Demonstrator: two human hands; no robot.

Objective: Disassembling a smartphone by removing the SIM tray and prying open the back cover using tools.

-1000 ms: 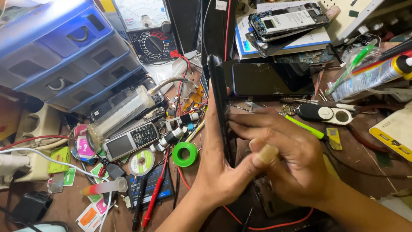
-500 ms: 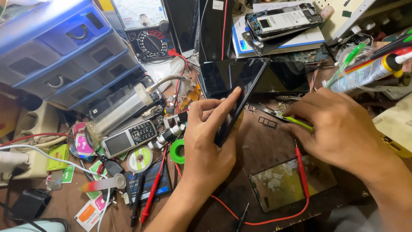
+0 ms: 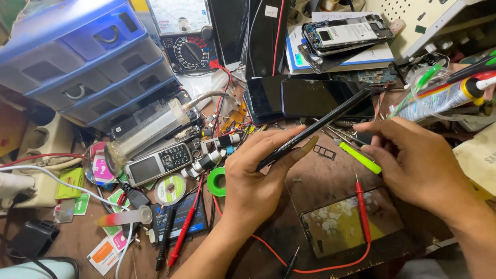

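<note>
- A thin black smartphone (image 3: 315, 129) is held edge-on above the middle of a cluttered desk (image 3: 310, 178), tilted so its far end points up and to the right.
- The left hand (image 3: 258, 175) grips the phone's lower end, fingers curled over the top edge and the thumb pressed against the near side.
- The right hand (image 3: 413, 160) hovers just to the right of the phone, fingers bent and loosely drawn together; whether it pinches anything cannot be told.
- Between the two hands, a small dark SIM tray (image 3: 324, 152) and a bright green tool (image 3: 360, 157) lie on the desk.
- Below the right hand lies a phone with a floral screen (image 3: 351, 222), and a red probe (image 3: 362, 206) rests across it, its red wire looping along the desk's near edge.
- Just behind the held phone, two dark phones (image 3: 310, 98) lie flat side by side.
- Further back, an opened phone with its insides showing (image 3: 346, 33) sits on a white box.
- To the left of the left hand are a green tape roll (image 3: 217, 182), a grey keypad phone (image 3: 157, 164) and a second red probe (image 3: 187, 227).
- At the far left stands a blue drawer cabinet (image 3: 88, 57), with an analogue multimeter (image 3: 183, 36) beside it.
- At the far right lies a glue tube (image 3: 439, 101).
</note>
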